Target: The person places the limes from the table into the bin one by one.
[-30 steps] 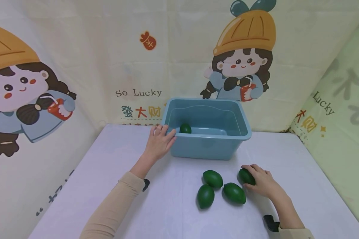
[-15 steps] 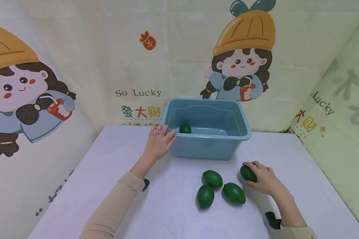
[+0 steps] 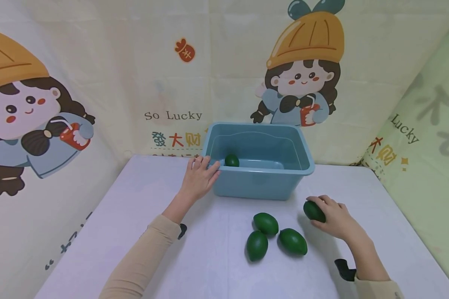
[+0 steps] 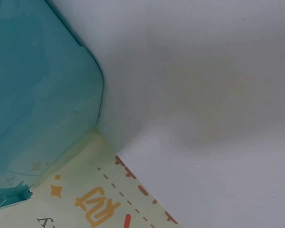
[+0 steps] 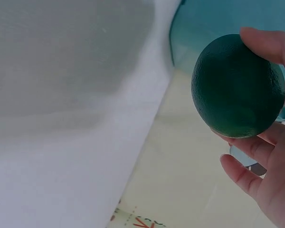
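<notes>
My right hand holds a dark green lime between thumb and fingers, over the right part of the table. In the right wrist view the held lime fills the space by the thumb and fingertips. Three more limes lie on the table in front of the blue bin: a back one, a left one and a right one. Another lime sits inside the bin at its left. My left hand rests on the bin's front left corner; its fingers are outside the left wrist view.
The white table runs back to a wall cloth printed with cartoon figures and lettering. Behind the limes the bin stands near the table's back edge, its top uncovered. In the left wrist view the bin's side is close.
My right hand has lifted the lime and moved it slightly back and to the right, away from the other limes. The left hand and the bin have stayed in place.
</notes>
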Action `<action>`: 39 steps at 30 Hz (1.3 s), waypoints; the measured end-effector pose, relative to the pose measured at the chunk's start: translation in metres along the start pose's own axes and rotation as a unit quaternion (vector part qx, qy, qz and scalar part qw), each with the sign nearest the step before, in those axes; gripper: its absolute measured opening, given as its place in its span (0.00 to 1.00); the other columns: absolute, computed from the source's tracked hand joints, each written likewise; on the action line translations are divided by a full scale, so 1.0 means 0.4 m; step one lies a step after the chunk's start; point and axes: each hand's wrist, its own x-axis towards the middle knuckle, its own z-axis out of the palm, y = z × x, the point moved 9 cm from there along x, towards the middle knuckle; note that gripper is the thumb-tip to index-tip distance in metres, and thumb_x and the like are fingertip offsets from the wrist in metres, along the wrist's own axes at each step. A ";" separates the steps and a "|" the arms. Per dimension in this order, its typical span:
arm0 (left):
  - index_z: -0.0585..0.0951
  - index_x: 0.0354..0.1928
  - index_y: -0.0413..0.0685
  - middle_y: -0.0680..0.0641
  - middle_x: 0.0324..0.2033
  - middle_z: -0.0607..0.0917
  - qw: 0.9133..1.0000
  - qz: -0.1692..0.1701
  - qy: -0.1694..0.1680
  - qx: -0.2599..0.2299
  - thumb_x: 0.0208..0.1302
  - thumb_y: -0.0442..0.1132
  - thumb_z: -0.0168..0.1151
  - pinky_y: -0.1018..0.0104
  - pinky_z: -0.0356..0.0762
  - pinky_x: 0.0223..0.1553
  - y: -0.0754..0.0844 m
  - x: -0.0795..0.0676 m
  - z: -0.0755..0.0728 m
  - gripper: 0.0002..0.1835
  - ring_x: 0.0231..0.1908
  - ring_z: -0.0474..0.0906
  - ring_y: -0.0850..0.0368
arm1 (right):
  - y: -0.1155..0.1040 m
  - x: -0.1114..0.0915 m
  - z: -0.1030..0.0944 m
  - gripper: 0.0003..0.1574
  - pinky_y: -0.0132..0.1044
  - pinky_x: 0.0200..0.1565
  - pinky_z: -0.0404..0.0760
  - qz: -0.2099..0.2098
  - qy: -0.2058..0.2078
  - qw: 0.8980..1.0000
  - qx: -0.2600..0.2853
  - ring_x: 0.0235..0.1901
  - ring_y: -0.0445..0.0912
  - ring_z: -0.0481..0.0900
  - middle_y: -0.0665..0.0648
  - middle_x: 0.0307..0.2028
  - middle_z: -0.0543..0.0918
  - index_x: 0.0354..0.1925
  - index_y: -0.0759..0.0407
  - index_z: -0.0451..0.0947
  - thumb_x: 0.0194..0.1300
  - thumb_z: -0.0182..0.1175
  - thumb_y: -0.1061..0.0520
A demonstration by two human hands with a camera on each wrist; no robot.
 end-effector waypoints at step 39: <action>0.70 0.54 0.55 0.43 0.48 0.65 1.000 -0.002 -0.003 -0.005 0.69 0.52 0.39 0.50 0.55 0.50 0.000 0.003 0.002 0.18 0.50 0.58 0.46 | -0.033 0.047 -0.153 0.36 0.60 0.45 0.60 -0.017 0.014 1.000 -0.013 0.44 0.62 0.70 0.69 0.49 0.69 0.57 0.59 0.64 0.51 0.66 0.54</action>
